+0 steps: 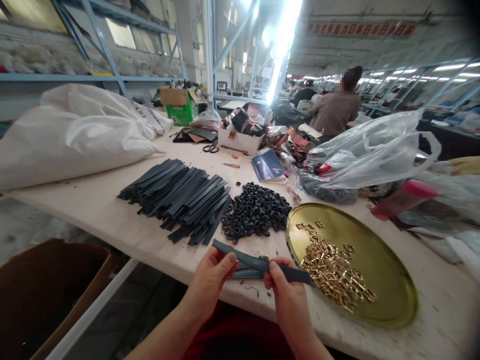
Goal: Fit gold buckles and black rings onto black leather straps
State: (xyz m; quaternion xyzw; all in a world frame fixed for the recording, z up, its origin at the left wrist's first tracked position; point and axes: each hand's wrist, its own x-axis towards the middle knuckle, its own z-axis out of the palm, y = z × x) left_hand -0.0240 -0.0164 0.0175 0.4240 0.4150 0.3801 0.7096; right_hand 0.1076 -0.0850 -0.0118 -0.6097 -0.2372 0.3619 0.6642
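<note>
Both hands hold one dark leather strap [247, 261] just above the table's near edge. My left hand [212, 280] pinches its left part with thumb on top. My right hand [287, 290] grips the right part, where a small gold buckle sits on the strap between the two thumbs. A heap of dark straps [180, 197] lies beyond the left hand. A pile of small black loops [255, 212] sits in front of the hands. To the right, a round gold tray [375, 250] holds several gold buckles [333, 272].
A big white sack [71, 135] lies at the table's left. Clear plastic bags [367, 155], a blue booklet [268, 166], scissors [210, 148] and a box of scraps lie farther back. A brown cardboard box [48, 295] stands on the floor at left. Another person sits at the far end.
</note>
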